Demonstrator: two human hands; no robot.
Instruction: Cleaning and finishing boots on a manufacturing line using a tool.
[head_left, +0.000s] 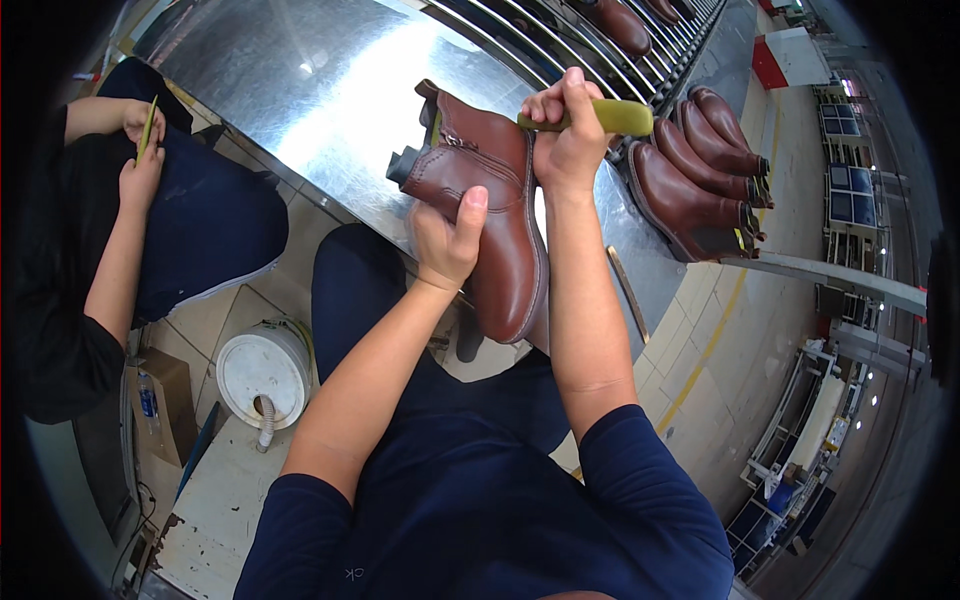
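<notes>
Smooth brown leather boot, zip and stitched seams on the shaft, is held over the near edge of the sheet-metal table, rounded toe toward the person. Left hand curls round its side, thumb on the leather. Right hand closes round a blunt-ended olive-green tool. Glossy brown boots line the table's right edge.
</notes>
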